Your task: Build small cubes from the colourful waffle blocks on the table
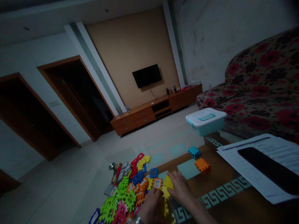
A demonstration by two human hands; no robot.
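My right hand (179, 186) is closed on a yellow interlocking block (168, 182) with notched edges, at the pile's right side. My left hand (153, 200) is just left of it, low over the pile, its fingers bent together; what they hold, if anything, is hidden. Just beyond its fingertips lies an orange piece with a white window (157, 183). More yellow pieces (165, 193) lie between the hands. The pile also has green pieces (125, 199), blue pieces (139, 176), red pieces (134, 171) and grey pieces (125, 169).
An orange block (202, 165) and a blue block (194, 152) sit apart on the glass-topped table (220, 189). Papers (259, 155) under a black phone (268, 169) lie at right. Behind them stands a lidded teal box (206, 121). A flowered sofa (261, 90) is farther right.
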